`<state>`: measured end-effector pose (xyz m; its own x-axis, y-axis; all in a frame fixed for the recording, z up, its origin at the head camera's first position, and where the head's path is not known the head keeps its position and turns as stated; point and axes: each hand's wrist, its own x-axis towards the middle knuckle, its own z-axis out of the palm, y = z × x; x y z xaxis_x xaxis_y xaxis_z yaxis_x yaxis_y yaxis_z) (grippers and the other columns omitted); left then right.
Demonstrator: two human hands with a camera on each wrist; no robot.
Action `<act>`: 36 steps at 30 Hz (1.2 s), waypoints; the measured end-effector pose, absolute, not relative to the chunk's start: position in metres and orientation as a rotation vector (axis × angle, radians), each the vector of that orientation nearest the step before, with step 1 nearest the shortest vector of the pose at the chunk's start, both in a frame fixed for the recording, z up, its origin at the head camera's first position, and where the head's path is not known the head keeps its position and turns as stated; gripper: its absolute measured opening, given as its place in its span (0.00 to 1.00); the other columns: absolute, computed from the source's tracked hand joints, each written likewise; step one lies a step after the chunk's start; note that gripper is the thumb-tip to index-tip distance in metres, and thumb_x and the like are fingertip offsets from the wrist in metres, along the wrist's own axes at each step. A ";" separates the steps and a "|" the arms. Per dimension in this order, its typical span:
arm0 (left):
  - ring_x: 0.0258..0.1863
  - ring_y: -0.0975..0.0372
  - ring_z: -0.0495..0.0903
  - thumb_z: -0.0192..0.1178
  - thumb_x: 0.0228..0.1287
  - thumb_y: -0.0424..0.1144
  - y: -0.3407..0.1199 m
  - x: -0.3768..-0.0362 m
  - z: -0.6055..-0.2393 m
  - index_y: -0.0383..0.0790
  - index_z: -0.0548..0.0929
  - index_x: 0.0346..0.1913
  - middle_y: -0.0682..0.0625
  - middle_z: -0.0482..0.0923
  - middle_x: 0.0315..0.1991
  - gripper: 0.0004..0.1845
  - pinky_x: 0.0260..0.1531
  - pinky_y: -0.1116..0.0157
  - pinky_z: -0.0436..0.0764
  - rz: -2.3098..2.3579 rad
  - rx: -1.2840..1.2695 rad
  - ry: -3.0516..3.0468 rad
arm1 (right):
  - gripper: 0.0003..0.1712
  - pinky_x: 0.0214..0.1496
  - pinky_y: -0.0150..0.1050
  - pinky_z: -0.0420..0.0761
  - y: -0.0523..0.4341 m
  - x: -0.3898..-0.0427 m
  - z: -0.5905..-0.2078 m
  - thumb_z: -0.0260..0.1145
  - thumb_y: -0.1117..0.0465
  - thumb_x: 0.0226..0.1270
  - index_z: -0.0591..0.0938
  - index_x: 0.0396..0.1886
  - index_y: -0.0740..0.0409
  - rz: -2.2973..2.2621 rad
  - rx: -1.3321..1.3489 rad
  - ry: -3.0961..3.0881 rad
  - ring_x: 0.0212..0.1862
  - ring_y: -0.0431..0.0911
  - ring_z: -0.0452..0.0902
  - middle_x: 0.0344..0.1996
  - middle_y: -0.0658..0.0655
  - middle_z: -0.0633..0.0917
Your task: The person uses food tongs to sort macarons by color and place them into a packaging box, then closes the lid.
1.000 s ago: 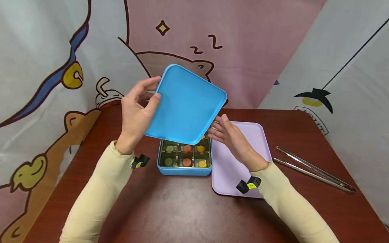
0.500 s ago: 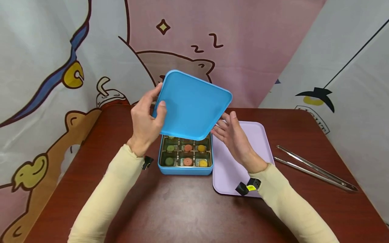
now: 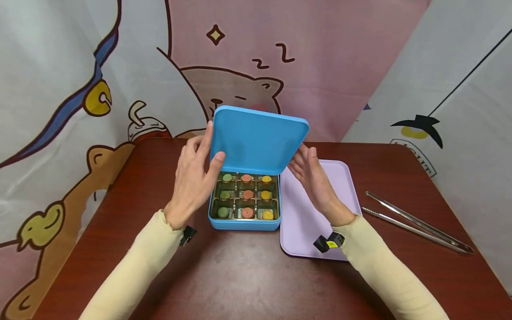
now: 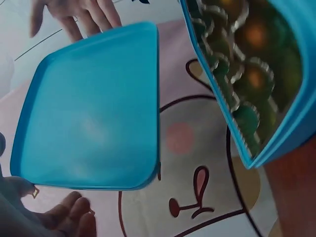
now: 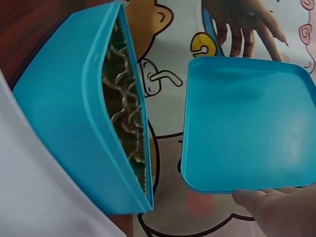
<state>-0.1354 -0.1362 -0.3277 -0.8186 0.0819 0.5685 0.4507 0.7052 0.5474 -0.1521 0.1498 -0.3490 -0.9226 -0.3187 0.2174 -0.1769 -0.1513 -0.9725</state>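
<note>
A square blue lid (image 3: pixel 258 140) is held tilted above the back of a blue box (image 3: pixel 244 225), its inner side facing me. My left hand (image 3: pixel 192 178) pinches its left edge, thumb over the front and index finger extended along the side. At the opposite edge, my right hand (image 3: pixel 316 178) touches the lid with nearly straight fingers, the tips hidden behind it. Inside the uncovered box, a clear divided insert holds small round cookie-like pieces (image 3: pixel 248 213) in green, pink and yellow columns. Both wrist views show the lid (image 4: pixel 94 108) between the hands, apart from the box.
A pale purple tray (image 3: pixel 298 226) lies right of the box, partly under my right forearm. Metal tongs (image 3: pixel 424 223) rest farther right on the dark wooden table (image 3: pixel 248 275). A cartoon-printed curtain (image 3: pixel 340 58) hangs behind and at the sides.
The lid has come down slightly and turned from a slanted pose to a more level one, uncovering the box's back row. My left hand has moved right and lower with it; my right hand has shifted slightly right.
</note>
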 end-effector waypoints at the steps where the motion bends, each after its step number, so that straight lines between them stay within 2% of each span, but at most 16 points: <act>1: 0.61 0.45 0.70 0.33 0.73 0.76 -0.136 -0.133 -0.328 0.59 0.51 0.84 0.36 0.69 0.68 0.44 0.52 0.45 0.71 -0.985 -0.390 -2.432 | 0.62 0.81 0.54 0.52 0.150 -0.152 -0.350 0.43 0.19 0.69 0.45 0.86 0.56 -2.222 -0.587 2.010 0.81 0.56 0.52 0.82 0.58 0.55; 3: 0.66 0.46 0.70 0.35 0.75 0.74 -0.138 -0.130 -0.330 0.61 0.48 0.85 0.39 0.67 0.72 0.42 0.59 0.42 0.72 -1.061 -0.377 -2.484 | 0.63 0.81 0.54 0.52 0.150 -0.153 -0.352 0.42 0.17 0.67 0.45 0.86 0.55 -2.187 -0.595 2.079 0.81 0.54 0.53 0.83 0.57 0.55; 6: 0.75 0.49 0.65 0.38 0.79 0.68 -0.140 -0.126 -0.333 0.65 0.43 0.84 0.45 0.60 0.80 0.38 0.69 0.39 0.66 -1.221 -0.378 -2.522 | 0.62 0.81 0.52 0.53 0.150 -0.153 -0.353 0.39 0.16 0.66 0.47 0.86 0.52 -2.132 -0.604 2.183 0.81 0.51 0.53 0.82 0.54 0.56; 10: 0.78 0.53 0.60 0.38 0.81 0.65 -0.142 -0.122 -0.334 0.71 0.43 0.83 0.54 0.55 0.82 0.34 0.74 0.39 0.58 -1.512 -0.392 -2.495 | 0.60 0.81 0.52 0.51 0.150 -0.155 -0.354 0.38 0.16 0.67 0.47 0.86 0.48 -2.089 -0.639 2.240 0.82 0.47 0.52 0.83 0.49 0.55; 15: 0.79 0.56 0.58 0.35 0.82 0.64 -0.143 -0.117 -0.334 0.65 0.51 0.84 0.57 0.55 0.81 0.33 0.77 0.43 0.52 -1.935 -0.429 -2.270 | 0.53 0.81 0.56 0.46 0.151 -0.155 -0.353 0.34 0.19 0.70 0.42 0.86 0.40 -1.927 -0.694 2.320 0.83 0.46 0.43 0.84 0.44 0.48; 21: 0.81 0.52 0.55 0.38 0.81 0.65 -0.144 -0.115 -0.336 0.45 0.57 0.79 0.43 0.58 0.80 0.37 0.79 0.49 0.48 -2.256 -0.412 -1.931 | 0.46 0.82 0.54 0.46 0.155 -0.148 -0.350 0.26 0.27 0.78 0.38 0.86 0.42 -1.772 -0.693 2.306 0.83 0.45 0.39 0.84 0.47 0.44; 25: 0.80 0.49 0.54 0.43 0.78 0.69 -0.142 -0.118 -0.339 0.44 0.64 0.68 0.33 0.60 0.77 0.35 0.79 0.51 0.47 -2.405 -0.316 -1.751 | 0.45 0.82 0.53 0.45 0.155 -0.145 -0.351 0.27 0.27 0.78 0.36 0.86 0.41 -1.854 -0.685 2.130 0.83 0.46 0.37 0.84 0.48 0.42; 29: 0.79 0.47 0.57 0.45 0.76 0.69 -0.139 -0.119 -0.345 0.42 0.68 0.61 0.30 0.61 0.76 0.33 0.79 0.49 0.48 -2.415 -0.265 -1.699 | 0.49 0.82 0.57 0.39 0.153 -0.142 -0.356 0.31 0.24 0.75 0.36 0.86 0.41 -1.937 -0.665 1.998 0.84 0.50 0.32 0.84 0.53 0.38; 32: 0.79 0.51 0.57 0.46 0.78 0.66 -0.138 -0.118 -0.351 0.37 0.64 0.69 0.35 0.58 0.78 0.36 0.78 0.48 0.49 -2.353 -0.264 -1.780 | 0.52 0.81 0.60 0.38 0.151 -0.140 -0.359 0.31 0.23 0.75 0.35 0.86 0.45 -1.910 -0.627 2.030 0.84 0.50 0.32 0.84 0.54 0.37; 36: 0.81 0.60 0.51 0.45 0.80 0.61 -0.139 -0.116 -0.358 0.38 0.49 0.83 0.47 0.51 0.83 0.42 0.79 0.53 0.47 -2.246 -0.237 -1.988 | 0.49 0.81 0.60 0.41 0.152 -0.138 -0.363 0.29 0.26 0.78 0.36 0.86 0.50 -1.774 -0.619 2.185 0.83 0.47 0.32 0.84 0.49 0.38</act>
<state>-0.1160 -0.1393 -0.3576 -0.9788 0.0042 0.2048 0.2028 -0.1219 0.9716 -0.1384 0.1521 -0.3627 -0.8759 -0.4780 0.0654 -0.1622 0.1641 -0.9730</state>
